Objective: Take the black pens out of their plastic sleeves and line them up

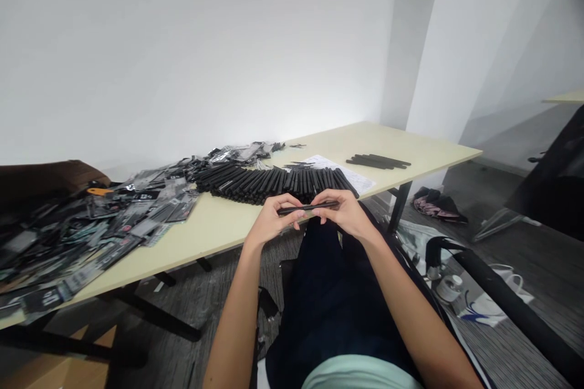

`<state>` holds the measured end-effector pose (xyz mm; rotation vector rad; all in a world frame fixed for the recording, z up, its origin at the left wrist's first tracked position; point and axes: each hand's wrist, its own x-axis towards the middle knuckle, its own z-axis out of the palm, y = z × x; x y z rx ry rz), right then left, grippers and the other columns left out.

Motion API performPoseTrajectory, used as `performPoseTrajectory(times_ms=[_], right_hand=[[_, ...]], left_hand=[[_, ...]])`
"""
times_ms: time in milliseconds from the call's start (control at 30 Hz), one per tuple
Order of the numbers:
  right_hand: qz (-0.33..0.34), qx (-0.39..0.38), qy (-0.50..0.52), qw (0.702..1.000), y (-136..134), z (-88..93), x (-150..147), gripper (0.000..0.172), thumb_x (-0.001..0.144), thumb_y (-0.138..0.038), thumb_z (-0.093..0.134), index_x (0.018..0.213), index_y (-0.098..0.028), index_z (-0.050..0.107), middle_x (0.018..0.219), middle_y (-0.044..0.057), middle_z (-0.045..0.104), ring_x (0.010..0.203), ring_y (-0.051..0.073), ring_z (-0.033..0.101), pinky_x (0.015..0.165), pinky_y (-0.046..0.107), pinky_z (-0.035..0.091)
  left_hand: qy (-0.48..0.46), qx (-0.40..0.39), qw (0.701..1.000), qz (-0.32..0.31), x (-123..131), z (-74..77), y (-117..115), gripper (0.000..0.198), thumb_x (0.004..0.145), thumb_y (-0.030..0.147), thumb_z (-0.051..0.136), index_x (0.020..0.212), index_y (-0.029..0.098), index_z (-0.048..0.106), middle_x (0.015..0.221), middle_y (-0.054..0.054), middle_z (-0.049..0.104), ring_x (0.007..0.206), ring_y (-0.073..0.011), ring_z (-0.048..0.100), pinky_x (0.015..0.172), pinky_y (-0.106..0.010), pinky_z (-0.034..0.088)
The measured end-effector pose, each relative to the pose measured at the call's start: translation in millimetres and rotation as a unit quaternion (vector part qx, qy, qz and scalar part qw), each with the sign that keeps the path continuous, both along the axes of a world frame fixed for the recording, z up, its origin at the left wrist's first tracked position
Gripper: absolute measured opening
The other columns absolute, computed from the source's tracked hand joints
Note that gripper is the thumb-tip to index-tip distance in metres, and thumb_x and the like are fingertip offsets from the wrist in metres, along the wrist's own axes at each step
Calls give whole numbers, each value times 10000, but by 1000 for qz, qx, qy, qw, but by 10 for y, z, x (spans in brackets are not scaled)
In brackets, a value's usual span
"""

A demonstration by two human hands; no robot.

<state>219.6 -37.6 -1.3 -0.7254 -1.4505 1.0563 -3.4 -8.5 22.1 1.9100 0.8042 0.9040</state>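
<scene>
A slim black stick [305, 208] is held level between both hands, in front of the table's edge. The fingers of my left hand [277, 219] pinch its left end. My right hand [337, 211] grips the right end, and the fingertips of the two hands nearly meet. Just beyond them, a long row of similar black sticks [260, 185] lies packed side by side on the table [205, 228]. A printed white sheet [362, 182] lies partly under the row. Several more black sticks [378, 161] lie apart on the right.
Flat plastic packets [132, 219] are heaped across the table's left part, with an orange item [99, 191] on top. A brown bag-like object [55, 185] stands behind. Below are a cardboard box [77, 371], a chair armrest [506, 298], a jar [449, 287] and a white bag [488, 304].
</scene>
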Motion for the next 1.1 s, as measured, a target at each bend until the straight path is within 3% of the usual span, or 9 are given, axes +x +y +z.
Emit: performPoseTrajectory(times_ms=[133,300,400,600,767,933,1100], right_hand=[[0,-11,-15,1000,-1,10,45,298,734,-400,893,879,-173,766,794,34,754,508,125,614,527,263,513],[8,-10,-69,998,-34,21,46,357,896,-512,733,914,-156,744,731,46,751,423,96,527,447,234,422],[-9,-1,-81,997,-40,-1,-33,373,940,-533,668,877,-168,714,632,5,672,423,97,489,440,229,378],[-75,64,-68,993,-31,-41,-148,229,934,-423,677,912,-195,676,717,-6,607,669,149,570,621,259,448],[-45,68,-51,995,-60,-3,-65,128,919,-313,676,993,-209,658,918,23,650,821,162,619,700,262,487],[-29,20,-29,999,-36,-8,6,251,892,-427,739,1007,-209,689,928,31,681,539,99,532,505,254,442],[-54,7,-13,998,1,-26,-7,304,809,-430,824,971,-205,698,972,52,727,491,90,558,459,246,451]], left_hand=[[-10,13,1000,3,4,-13,17,321,843,409,820,958,136,697,862,-46,744,586,-156,708,666,-290,557],[-7,5,1000,-2,20,2,-2,334,835,420,822,953,140,684,825,-46,734,582,-148,678,624,-279,538],[22,-6,1000,-5,21,19,-23,343,859,446,790,938,150,635,740,-24,702,537,-115,587,534,-231,445],[29,33,999,24,13,42,-30,367,869,473,768,831,152,595,668,28,570,602,-98,498,605,-216,362],[27,23,998,50,6,37,-25,378,875,502,754,958,159,618,703,26,587,600,-97,472,601,-216,327],[21,15,999,38,12,27,-19,375,887,516,729,935,156,636,726,11,608,592,-98,465,580,-222,317],[26,23,999,34,19,30,-9,363,891,507,727,905,151,658,767,-12,646,656,-126,534,623,-234,363]])
